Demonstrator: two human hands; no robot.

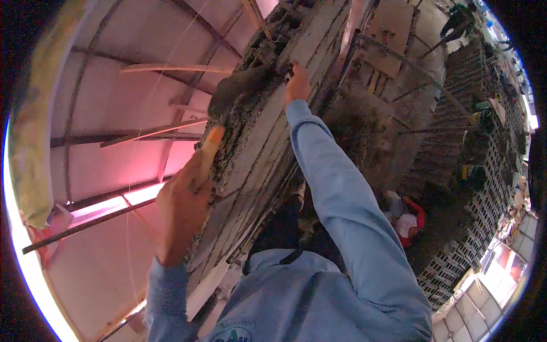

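Wet grey mortar (228,154) lies along the left side of a long wall top (259,137), beside a smooth pale strip. At the far part of the wall my right hand (299,85) is closed round a short dark handle, which looks like a trowel's. A dark, rounded grey shape (239,88), perhaps its mortar-covered blade, lies to its left; the join is unclear. Nearer, my left hand (185,205) is at the wall's left edge with one digit stretched along the mortar. It shows no held thing, though its other fingers are partly hidden.
White roof or wall sheeting with dark metal bars (108,139) and wooden battens (176,68) is on the left. Far below on the right are a person in red (410,222) and long stacks of hollow bricks (456,256). Another person (458,23) stands at upper right, near scaffold poles (416,68).
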